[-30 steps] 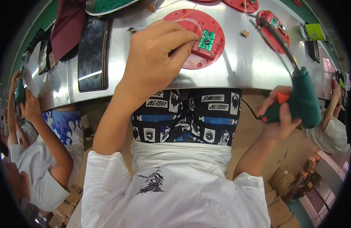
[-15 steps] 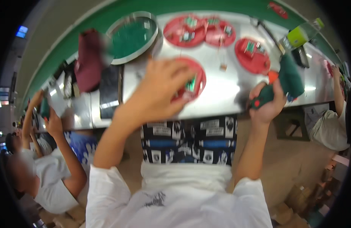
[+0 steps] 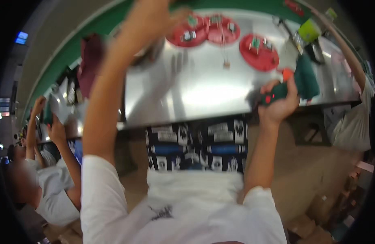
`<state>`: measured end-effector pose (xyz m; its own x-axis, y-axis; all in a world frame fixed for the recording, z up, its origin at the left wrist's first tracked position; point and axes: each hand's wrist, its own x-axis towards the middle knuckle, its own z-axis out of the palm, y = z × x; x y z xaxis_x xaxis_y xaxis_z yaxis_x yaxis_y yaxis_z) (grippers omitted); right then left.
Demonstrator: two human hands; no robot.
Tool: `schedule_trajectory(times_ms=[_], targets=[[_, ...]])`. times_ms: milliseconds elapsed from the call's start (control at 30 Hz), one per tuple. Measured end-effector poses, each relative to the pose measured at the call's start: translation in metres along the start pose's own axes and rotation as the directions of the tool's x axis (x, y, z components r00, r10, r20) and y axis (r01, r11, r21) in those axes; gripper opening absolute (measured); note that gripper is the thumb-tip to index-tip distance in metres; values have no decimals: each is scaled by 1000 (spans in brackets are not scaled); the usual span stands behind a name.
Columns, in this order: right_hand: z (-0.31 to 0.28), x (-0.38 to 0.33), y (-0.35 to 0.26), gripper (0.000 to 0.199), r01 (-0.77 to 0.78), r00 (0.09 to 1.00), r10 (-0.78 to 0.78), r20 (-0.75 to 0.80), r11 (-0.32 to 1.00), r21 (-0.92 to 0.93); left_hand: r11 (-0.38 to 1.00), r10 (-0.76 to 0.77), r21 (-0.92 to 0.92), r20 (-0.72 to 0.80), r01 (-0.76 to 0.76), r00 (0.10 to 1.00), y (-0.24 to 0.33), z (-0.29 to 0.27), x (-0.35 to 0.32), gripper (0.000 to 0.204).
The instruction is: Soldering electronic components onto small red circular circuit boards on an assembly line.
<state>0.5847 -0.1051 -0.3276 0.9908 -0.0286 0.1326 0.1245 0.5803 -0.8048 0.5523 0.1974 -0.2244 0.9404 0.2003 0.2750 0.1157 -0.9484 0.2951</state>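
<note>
My left arm stretches to the far side of the metal table. My left hand (image 3: pixel 149 22) is smeared by motion and partly cut off by the upper edge, so its fingers and anything in them cannot be made out. It is nearest to a red round plate with small circuit boards (image 3: pixel 187 34), which overlaps a second red plate (image 3: pixel 224 38). A third red plate (image 3: pixel 258 55) lies further right, with boards on it. My right hand (image 3: pixel 283 105) is closed around the handle of a dark green cordless drill (image 3: pixel 307 79) with an orange trigger, held over the table's right part.
A small brown piece on thin wires (image 3: pixel 226 64) hangs off the middle plate onto the metal table (image 3: pixel 175 97). At the back right lies a bottle with a green label (image 3: pixel 309 30). Maroon cloth (image 3: pixel 90 61) is at left. A co-worker's arm (image 3: pixel 346 44) reaches in at right; another person sits at left.
My left hand has swung up and away from the near red plate to the far side. That plate no longer shows at its near spot. My right hand keeps the drill, with little movement.
</note>
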Motion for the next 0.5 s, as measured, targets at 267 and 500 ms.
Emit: schedule_trajectory(times_ms=[267, 500], targets=[[-1, -22, -6, 31, -13, 1000, 13, 0, 1000, -3, 996, 30, -78, -93, -38, 995, -9, 55, -27, 39], [4, -18, 0, 34, 37, 999, -37, 7, 999, -37, 989, 150, 24, -173, -148, 973, -7, 68, -30, 38]])
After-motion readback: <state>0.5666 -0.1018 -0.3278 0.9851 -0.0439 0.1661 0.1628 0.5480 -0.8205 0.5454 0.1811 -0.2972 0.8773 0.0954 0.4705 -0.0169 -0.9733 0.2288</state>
